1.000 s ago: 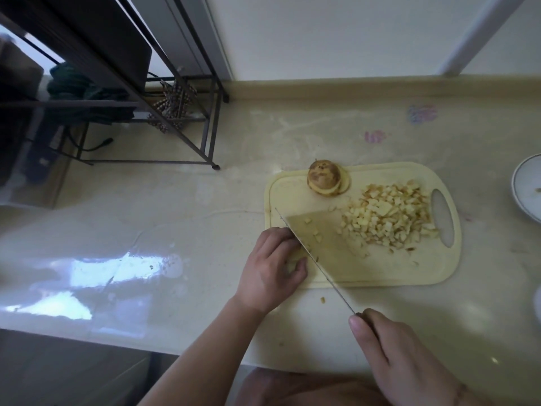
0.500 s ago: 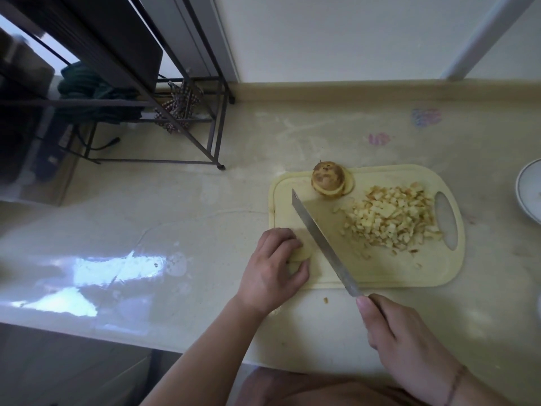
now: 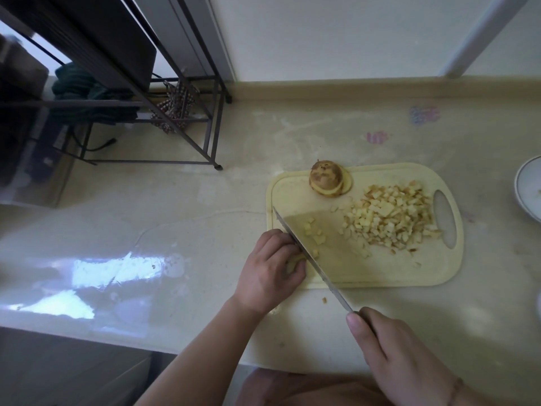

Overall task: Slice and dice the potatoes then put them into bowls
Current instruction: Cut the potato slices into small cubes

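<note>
**Operator:** State current configuration.

**Inspector:** The left hand has its fingers curled over a small potato piece at the 9 o'clock corner of the cutting board. The right hand grips the handle of the knife; the blade lies directly beside the left fingertips. The diced pile sits toward 3 o'clock, and a stack of uncut slices at 12 o'clock.

**Operator:** List hazards.

**Inspector:** Hazard one: the remaining piece is small, so the blade is likely to nick a fingertip if the knuckles do not guide it. Hazard two: dice may roll off the near edge; one fragment already lies on the counter. Hazard three: the bowl at 3 o'clock is well apart, so transfer may scatter pieces.
</note>
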Demonstrator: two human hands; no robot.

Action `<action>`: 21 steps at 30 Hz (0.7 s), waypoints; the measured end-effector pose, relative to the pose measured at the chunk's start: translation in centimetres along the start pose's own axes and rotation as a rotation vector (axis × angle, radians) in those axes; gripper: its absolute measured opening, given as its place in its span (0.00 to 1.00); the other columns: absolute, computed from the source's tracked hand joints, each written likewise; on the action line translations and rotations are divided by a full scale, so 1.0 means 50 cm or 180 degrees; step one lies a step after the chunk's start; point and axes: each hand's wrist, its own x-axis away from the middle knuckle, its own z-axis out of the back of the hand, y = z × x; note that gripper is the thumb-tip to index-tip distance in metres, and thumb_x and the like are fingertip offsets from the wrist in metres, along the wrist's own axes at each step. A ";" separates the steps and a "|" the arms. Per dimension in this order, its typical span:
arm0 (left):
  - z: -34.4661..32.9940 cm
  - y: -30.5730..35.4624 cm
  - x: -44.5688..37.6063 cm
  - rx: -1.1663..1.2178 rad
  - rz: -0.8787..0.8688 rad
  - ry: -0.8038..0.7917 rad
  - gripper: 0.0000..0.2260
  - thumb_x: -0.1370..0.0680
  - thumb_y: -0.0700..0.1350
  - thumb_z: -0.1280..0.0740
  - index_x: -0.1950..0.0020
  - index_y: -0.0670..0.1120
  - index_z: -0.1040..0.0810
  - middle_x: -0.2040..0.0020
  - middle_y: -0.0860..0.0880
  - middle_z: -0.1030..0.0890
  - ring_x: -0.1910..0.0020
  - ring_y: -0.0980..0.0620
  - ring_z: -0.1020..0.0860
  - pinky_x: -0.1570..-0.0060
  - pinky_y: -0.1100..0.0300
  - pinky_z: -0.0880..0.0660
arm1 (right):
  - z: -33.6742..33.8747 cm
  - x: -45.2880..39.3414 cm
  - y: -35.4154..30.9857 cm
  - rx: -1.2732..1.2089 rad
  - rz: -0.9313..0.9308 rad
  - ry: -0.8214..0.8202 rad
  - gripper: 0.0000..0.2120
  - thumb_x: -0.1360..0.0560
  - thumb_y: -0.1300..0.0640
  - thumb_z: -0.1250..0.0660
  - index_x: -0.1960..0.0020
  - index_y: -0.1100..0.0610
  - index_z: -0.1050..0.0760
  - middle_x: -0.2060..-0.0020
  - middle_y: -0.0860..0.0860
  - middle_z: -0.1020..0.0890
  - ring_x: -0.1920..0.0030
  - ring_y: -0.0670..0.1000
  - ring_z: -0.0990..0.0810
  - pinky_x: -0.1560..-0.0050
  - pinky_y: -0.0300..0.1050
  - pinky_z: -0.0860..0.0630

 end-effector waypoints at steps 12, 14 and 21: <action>0.002 -0.005 0.002 -0.0039 -0.0089 0.0020 0.07 0.29 0.36 0.22 0.55 0.37 0.18 0.52 0.44 0.20 0.49 0.45 0.22 0.43 0.55 0.23 | 0.011 -0.038 0.002 -0.0153 0.0015 0.0279 0.32 0.32 0.23 0.59 0.67 0.49 0.34 0.70 0.43 0.21 0.70 0.46 0.25 0.67 0.40 0.32; 0.002 -0.004 0.004 -0.0047 -0.0103 0.0034 0.07 0.29 0.37 0.23 0.56 0.37 0.18 0.52 0.44 0.21 0.49 0.44 0.23 0.43 0.55 0.23 | 0.016 -0.037 0.010 -0.0203 -0.0031 0.0331 0.36 0.34 0.20 0.60 0.67 0.50 0.33 0.71 0.47 0.22 0.71 0.48 0.25 0.65 0.44 0.30; 0.006 0.002 0.011 -0.0085 -0.0050 0.0056 0.08 0.29 0.38 0.22 0.54 0.37 0.17 0.52 0.44 0.19 0.49 0.44 0.21 0.43 0.55 0.23 | 0.010 -0.022 -0.009 -0.0238 0.0003 0.0202 0.32 0.33 0.22 0.57 0.67 0.48 0.34 0.73 0.48 0.24 0.72 0.47 0.27 0.67 0.40 0.32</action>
